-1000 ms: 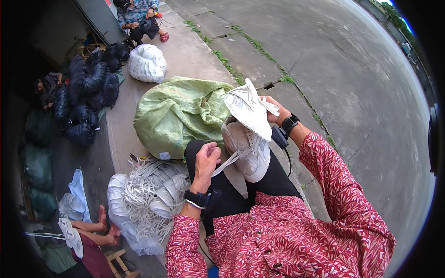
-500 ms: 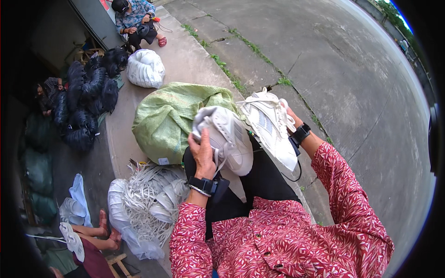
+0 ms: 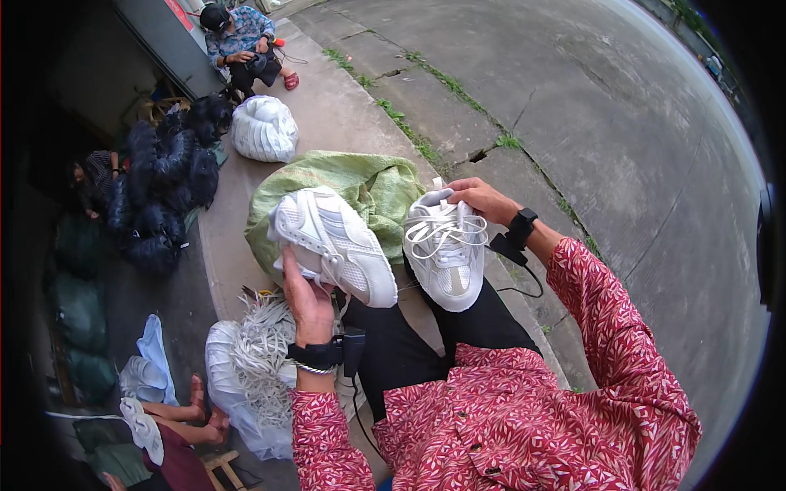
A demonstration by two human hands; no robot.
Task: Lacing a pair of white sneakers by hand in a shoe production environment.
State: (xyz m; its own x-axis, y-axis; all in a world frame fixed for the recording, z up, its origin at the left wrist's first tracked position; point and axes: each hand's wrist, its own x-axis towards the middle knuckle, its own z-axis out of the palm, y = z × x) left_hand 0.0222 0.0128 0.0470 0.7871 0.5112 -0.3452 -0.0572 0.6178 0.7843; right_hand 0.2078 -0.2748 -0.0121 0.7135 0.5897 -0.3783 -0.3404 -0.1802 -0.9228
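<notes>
Two white laced shoe uppers or shoes are in my hands, above my lap. My left hand [image 3: 307,304] grips one white shoe [image 3: 348,245] from beneath, its side turned up and its toe pointing down to the right. The thumb lies along the shoe's side, and the other fingers are mostly hidden under it. My right hand [image 3: 485,200] pinches the other white shoe [image 3: 450,278] by its heel collar. That one faces me toe-down, with its laces looped loosely over the tongue. Behind both shoes lies a green woven sack [image 3: 381,172].
Left of my legs sit a clear bag [image 3: 233,360] of white pieces and a heap of white laces [image 3: 266,344]. Farther off are a white bundle [image 3: 264,129] and black bundles [image 3: 164,172]. Seated people [image 3: 246,41] work nearby, one holding a white shoe [image 3: 145,430].
My left hand has moved left and rolled its shoe onto its side. My right hand has drawn its shoe left and turned it so its laces and toe face me.
</notes>
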